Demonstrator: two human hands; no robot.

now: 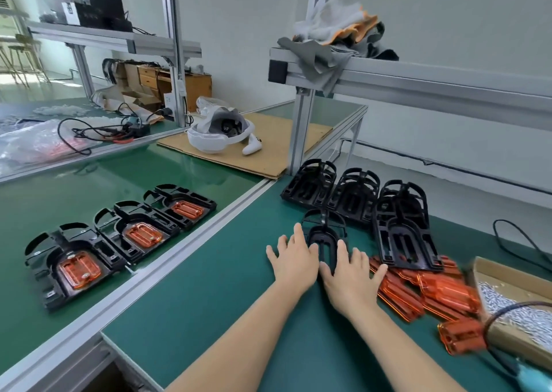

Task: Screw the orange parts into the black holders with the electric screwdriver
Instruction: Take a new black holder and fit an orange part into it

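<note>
Both hands, left hand (294,260) and right hand (352,275), rest flat on a black holder (324,239).

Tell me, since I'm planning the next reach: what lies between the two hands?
In the head view, a single black holder lies flat on the green mat between the left hand and right hand, both touching its sides.

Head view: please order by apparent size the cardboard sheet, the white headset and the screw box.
1. cardboard sheet
2. white headset
The screw box is cut off by the frame and nearer, so unranked.
</note>
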